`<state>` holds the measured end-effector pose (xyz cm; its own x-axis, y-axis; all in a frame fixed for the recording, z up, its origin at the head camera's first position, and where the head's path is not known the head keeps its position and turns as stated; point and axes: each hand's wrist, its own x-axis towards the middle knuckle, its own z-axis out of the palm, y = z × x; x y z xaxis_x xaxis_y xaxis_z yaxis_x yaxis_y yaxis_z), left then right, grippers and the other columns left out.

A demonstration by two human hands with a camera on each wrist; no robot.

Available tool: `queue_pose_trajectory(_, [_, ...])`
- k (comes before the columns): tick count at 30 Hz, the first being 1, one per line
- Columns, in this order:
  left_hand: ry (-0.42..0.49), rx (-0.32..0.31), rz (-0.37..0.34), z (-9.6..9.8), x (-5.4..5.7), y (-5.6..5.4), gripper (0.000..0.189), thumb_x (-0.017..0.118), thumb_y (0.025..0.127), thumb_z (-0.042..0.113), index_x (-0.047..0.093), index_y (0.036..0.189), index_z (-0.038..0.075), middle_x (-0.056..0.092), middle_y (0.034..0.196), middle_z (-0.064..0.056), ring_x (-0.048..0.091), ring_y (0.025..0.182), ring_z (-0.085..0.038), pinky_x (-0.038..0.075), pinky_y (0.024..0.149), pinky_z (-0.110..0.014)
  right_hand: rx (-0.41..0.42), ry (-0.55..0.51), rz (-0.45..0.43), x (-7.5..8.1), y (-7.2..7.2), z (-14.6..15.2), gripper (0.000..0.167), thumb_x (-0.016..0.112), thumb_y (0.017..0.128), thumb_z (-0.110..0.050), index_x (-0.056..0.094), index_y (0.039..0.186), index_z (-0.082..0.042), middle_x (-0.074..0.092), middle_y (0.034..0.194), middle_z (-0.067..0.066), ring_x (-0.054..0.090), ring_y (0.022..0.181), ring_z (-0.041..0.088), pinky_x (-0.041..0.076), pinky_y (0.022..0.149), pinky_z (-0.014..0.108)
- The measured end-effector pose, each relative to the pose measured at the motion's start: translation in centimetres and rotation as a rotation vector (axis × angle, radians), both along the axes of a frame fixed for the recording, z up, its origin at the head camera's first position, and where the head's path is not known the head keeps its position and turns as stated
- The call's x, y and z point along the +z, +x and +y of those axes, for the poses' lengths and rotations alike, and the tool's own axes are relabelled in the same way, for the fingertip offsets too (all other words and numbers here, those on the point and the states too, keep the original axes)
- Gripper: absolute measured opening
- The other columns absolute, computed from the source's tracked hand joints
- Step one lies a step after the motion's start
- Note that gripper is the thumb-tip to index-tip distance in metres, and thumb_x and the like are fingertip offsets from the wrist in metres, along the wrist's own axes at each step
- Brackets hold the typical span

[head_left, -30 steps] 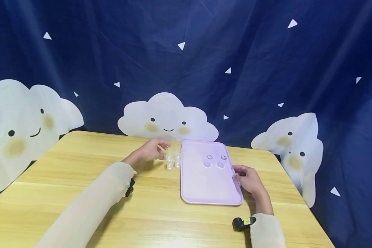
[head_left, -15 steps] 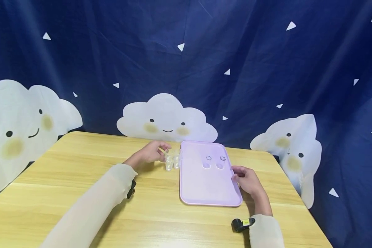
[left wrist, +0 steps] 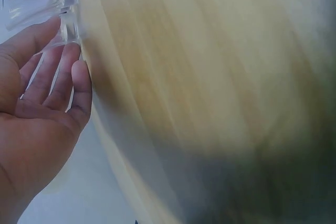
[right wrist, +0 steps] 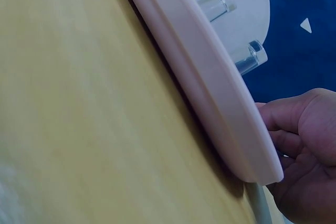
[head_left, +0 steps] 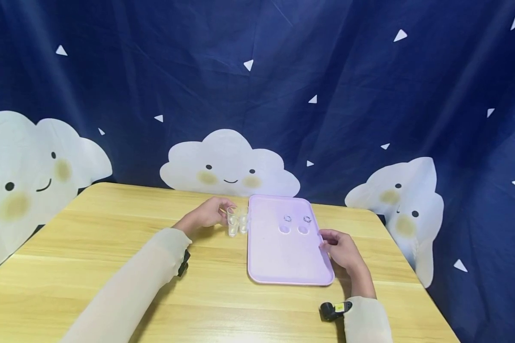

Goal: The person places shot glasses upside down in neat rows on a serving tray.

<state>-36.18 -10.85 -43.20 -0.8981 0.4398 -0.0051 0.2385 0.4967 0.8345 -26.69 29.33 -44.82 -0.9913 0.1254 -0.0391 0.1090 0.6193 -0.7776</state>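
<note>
My left hand (head_left: 209, 213) reaches the small clear glasses (head_left: 232, 224) standing left of the lilac tray (head_left: 287, 262). In the left wrist view its thumb overlaps the closest glass (left wrist: 67, 29), with relaxed fingers just below. Fingertips lie right at the glass; whether they press it I cannot tell. My right hand (head_left: 343, 248) holds the tray's right rim; in the right wrist view its fingertips go over the pale rim (right wrist: 226, 87), partly hidden behind it. Two clear glasses (head_left: 303, 225) stand upright side by side on the tray's far half.
A wood-grain table (head_left: 197, 295) carries everything. Behind its far edge hangs a dark blue cloth (head_left: 257, 95) printed with white clouds and triangles. Black wrist cameras (head_left: 332, 310) sit at both long pale sleeves (head_left: 128, 286).
My left hand has crept slightly right and nearer, closing on the glasses beside the tray. The right hand keeps its place at the tray rim. The head view has shifted a little.
</note>
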Motion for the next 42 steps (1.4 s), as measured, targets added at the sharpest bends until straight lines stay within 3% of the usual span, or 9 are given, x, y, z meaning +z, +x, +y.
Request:
queue_pose_trajectory(8, [-0.013,0.028,0.009,0.2,0.0,0.0,0.042,0.075,0.076,-0.013,0.068,0.116,0.0,0.068,0.123,-0.017,0.067,0.107,-0.031,0.055,0.097,-0.042,-0.003,-0.002,0.0,0.1,0.1,0.0,0.04,0.064,0.095,0.0,0.064,0.135,-0.004,0.068,0.125,0.016,0.059,0.106,0.028,0.052,0.087,0.036])
queue_pose_trajectory(12, [-0.009,0.034,0.009,0.3,0.0,0.1,0.035,0.076,0.076,-0.012,0.068,0.108,0.001,0.069,0.117,-0.015,0.067,0.105,-0.03,0.055,0.095,-0.041,-0.001,0.0,-0.002,0.1,0.1,0.0,0.041,0.064,0.095,0.0,0.064,0.135,-0.004,0.067,0.125,0.016,0.059,0.106,0.028,0.052,0.088,0.037])
queue_pose_trajectory(18, [0.005,0.033,0.019,0.3,0.1,0.0,0.032,0.08,0.08,-0.003,0.066,0.108,0.0,0.067,0.104,-0.01,0.066,0.1,-0.025,0.056,0.09,-0.038,0.001,0.0,0.0,0.2,0.1,0.1,0.041,0.064,0.095,-0.001,0.064,0.136,-0.004,0.068,0.124,0.016,0.06,0.106,0.028,0.053,0.087,0.037])
queue_pose_trajectory(24, [0.02,0.058,0.024,-0.2,0.2,-0.3,0.034,0.08,0.085,0.006,0.063,0.114,0.001,0.065,0.105,-0.01,0.063,0.1,-0.024,0.055,0.083,-0.034,0.0,-0.001,0.002,0.2,0.1,0.0,0.041,0.064,0.095,0.0,0.064,0.135,-0.004,0.068,0.124,0.016,0.06,0.105,0.027,0.052,0.085,0.035])
queue_pose_trajectory(28, [0.073,0.077,0.024,-0.8,1.0,-0.4,0.03,0.078,0.087,0.007,0.06,0.11,0.002,0.063,0.106,-0.011,0.061,0.098,-0.024,0.053,0.082,-0.033,0.0,-0.001,0.0,0.2,0.1,0.0,0.041,0.064,0.095,0.0,0.064,0.136,-0.004,0.068,0.125,0.016,0.059,0.105,0.028,0.052,0.086,0.035])
queue_pose_trajectory(35, [0.074,0.132,0.129,-1.7,3.0,-0.7,0.028,0.079,0.086,0.011,0.058,0.103,0.006,0.063,0.1,-0.008,0.058,0.091,-0.021,0.05,0.082,-0.03,0.007,0.011,0.003,0.2,0.0,-0.1,0.041,0.064,0.095,-0.001,0.065,0.135,-0.004,0.068,0.123,0.016,0.059,0.104,0.028,0.052,0.084,0.034])
queue_pose_trajectory(42, [0.108,0.124,0.166,-1.7,4.3,-0.8,0.03,0.079,0.084,0.012,0.059,0.105,0.005,0.062,0.1,-0.008,0.058,0.093,-0.023,0.051,0.082,-0.032,0.002,0.013,-0.002,0.2,0.0,0.0,0.04,0.064,0.095,0.0,0.065,0.135,-0.005,0.068,0.125,0.015,0.059,0.105,0.028,0.052,0.088,0.037])
